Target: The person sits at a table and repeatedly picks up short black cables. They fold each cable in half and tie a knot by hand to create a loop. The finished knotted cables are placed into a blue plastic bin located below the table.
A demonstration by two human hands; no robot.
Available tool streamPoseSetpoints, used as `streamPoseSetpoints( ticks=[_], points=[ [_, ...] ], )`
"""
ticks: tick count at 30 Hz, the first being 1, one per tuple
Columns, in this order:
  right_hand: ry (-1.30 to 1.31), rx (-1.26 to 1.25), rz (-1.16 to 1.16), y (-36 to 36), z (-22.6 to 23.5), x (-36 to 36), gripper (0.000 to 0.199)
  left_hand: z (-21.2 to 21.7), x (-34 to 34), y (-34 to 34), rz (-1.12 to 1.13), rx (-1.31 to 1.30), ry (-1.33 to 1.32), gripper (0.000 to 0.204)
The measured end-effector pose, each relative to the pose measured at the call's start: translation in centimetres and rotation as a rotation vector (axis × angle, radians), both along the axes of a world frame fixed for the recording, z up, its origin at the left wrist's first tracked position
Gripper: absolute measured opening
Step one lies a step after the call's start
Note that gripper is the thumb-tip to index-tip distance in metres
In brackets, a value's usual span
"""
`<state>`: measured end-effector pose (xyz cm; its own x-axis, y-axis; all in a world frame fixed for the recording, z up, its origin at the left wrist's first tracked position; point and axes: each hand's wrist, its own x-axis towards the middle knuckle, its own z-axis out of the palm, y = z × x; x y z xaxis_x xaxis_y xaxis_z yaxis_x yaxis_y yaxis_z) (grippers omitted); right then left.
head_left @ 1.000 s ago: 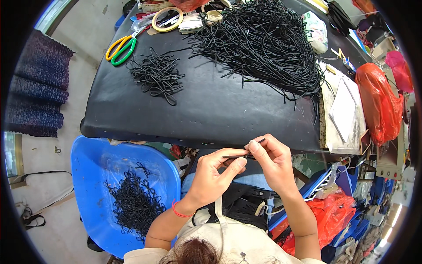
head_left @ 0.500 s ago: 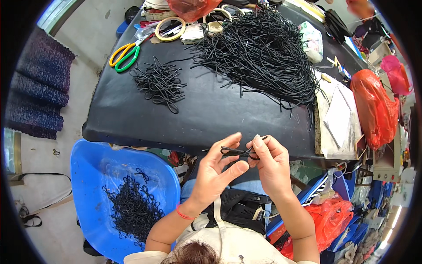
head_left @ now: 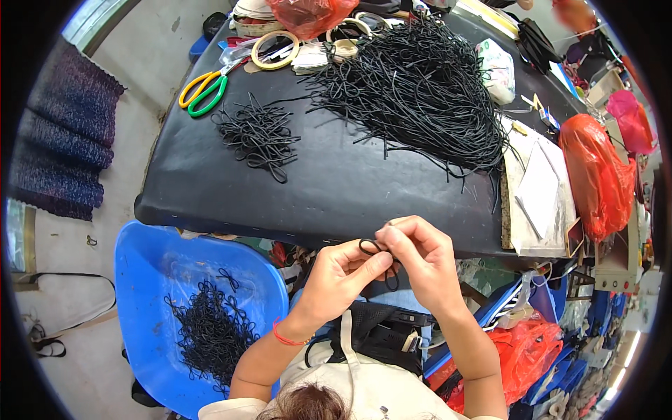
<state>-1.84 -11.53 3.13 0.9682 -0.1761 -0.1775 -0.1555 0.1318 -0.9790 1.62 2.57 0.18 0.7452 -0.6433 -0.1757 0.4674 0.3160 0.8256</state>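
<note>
Black counter point(head_left: 329, 189) carried two cord heaps point(head_left: 420, 98).
Near its edge, the left hand point(head_left: 339, 278) pinched a looped black cord point(head_left: 361, 246); the right hand point(head_left: 425, 264) pinched it just alongside.

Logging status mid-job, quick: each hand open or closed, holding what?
Left hand: closed, pinching a looped black cord.
Right hand: closed, seemingly pinching the same cord; fingertips partly hide it.

Passage runs across the near tabletop point(head_left: 336, 192); the large cord heap point(head_left: 420, 98) blocks beyond.
</note>
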Motion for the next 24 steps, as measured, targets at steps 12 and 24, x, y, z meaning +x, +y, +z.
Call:
streamPoseSetpoints(
  ticks=[12,24],
  points=[
    [0.07,0.023,-0.176,-0.8,-0.8,-1.1,0.024,-1.0,0.4,0.1,0.275,-0.102,0.208,0.018],
    [0.167,-0.043,-0.089,-0.9,-1.3,-0.6,0.021,-0.7,0.9,0.3,0.245,0.007,0.126,0.018]
  ],
)
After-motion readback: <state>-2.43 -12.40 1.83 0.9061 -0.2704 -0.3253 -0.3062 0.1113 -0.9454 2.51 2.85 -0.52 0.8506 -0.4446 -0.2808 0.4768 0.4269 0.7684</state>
